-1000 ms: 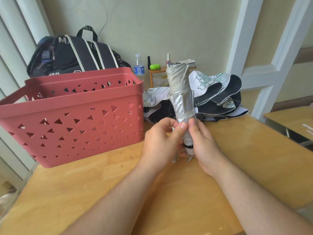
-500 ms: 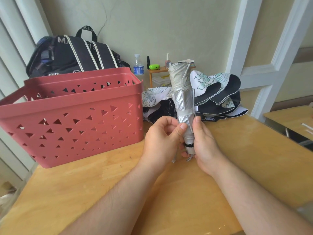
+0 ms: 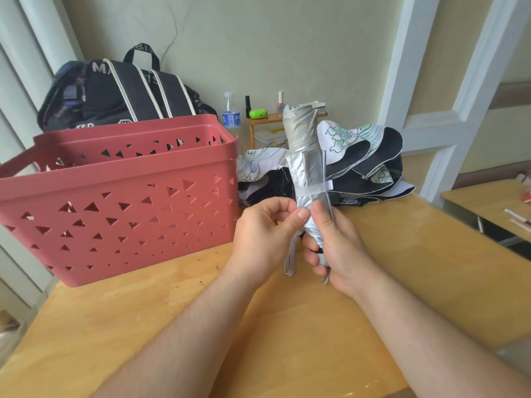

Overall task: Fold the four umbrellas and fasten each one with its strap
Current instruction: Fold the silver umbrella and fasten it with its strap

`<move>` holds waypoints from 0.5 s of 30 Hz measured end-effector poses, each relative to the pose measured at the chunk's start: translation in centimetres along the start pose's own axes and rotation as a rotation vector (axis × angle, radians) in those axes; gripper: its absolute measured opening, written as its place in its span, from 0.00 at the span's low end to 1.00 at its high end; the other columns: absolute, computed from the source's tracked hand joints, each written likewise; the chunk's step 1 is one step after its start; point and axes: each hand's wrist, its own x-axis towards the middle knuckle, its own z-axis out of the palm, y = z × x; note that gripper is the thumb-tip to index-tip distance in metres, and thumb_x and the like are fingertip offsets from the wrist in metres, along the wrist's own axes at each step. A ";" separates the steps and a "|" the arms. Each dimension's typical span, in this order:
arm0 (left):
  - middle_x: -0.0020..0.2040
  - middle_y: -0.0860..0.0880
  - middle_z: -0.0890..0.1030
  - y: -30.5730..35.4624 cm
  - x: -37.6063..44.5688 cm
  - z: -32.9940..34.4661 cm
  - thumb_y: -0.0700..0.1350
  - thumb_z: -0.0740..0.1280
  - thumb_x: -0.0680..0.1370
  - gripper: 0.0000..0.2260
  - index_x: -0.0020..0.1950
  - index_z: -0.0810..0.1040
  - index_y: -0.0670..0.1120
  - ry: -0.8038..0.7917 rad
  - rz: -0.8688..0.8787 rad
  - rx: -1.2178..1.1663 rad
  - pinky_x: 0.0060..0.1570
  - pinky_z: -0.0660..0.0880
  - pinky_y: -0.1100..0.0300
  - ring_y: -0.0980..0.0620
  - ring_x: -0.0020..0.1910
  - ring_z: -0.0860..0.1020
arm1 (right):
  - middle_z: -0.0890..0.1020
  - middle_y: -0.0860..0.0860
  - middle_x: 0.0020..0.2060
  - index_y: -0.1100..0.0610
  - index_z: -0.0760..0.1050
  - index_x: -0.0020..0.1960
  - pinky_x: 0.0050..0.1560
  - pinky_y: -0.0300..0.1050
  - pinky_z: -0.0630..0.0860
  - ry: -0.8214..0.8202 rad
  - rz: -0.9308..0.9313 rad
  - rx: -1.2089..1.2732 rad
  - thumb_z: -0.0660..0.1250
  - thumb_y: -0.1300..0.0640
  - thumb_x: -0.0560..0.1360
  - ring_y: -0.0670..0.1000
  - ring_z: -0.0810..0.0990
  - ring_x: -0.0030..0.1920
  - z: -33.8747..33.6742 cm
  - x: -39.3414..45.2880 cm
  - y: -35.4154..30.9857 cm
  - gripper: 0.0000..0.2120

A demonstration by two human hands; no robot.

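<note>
Sitting at the far left of the pale wooden table was a salmon-pink plastic basket with triangular cut-outs, and behind it leaned a black backpack with cream piping. Moving rightward, the left hand was curled, its thumb and forefinger pinching the lower part of a rolled silver-grey folding umbrella, with a grey wrist loop hanging just below that pinch. The umbrella stood nearly upright above the table, its fabric roll rising well above both hands and its pale strap wrapped round the roll just above the fingertips. The right hand gripped the umbrella's lower end from the other side, fingers wrapped round it and thumb pressed against the silver fabric; the handle was mostly hidden inside that grip. Behind the umbrella, toward the right, lay a crumpled black-and-white umbrella with green line drawings, resting on the table's far edge.
</note>
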 end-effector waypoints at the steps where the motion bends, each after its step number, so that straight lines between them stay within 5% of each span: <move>1: 0.38 0.55 0.85 0.0 -0.1 0.1 0.53 0.76 0.78 0.07 0.44 0.83 0.52 0.002 0.004 0.006 0.44 0.77 0.56 0.58 0.36 0.80 | 0.70 0.50 0.29 0.53 0.78 0.56 0.27 0.39 0.58 -0.007 0.000 -0.007 0.67 0.32 0.71 0.50 0.68 0.25 -0.1 0.0 0.0 0.27; 8: 0.42 0.54 0.86 0.0 -0.4 0.0 0.47 0.70 0.82 0.04 0.50 0.84 0.52 -0.022 -0.016 -0.026 0.48 0.80 0.57 0.57 0.40 0.83 | 0.70 0.49 0.31 0.55 0.74 0.57 0.26 0.38 0.60 -0.060 0.014 -0.034 0.72 0.38 0.74 0.49 0.68 0.27 -0.2 0.3 0.6 0.23; 15: 0.44 0.54 0.84 1.3 0.8 -1.3 0.48 0.70 0.82 0.04 0.48 0.82 0.51 0.131 0.024 -0.239 0.51 0.77 0.56 0.55 0.44 0.78 | 0.69 0.52 0.31 0.55 0.74 0.55 0.25 0.40 0.62 -0.116 -0.037 -0.115 0.70 0.44 0.75 0.52 0.68 0.26 -0.4 0.4 1.0 0.16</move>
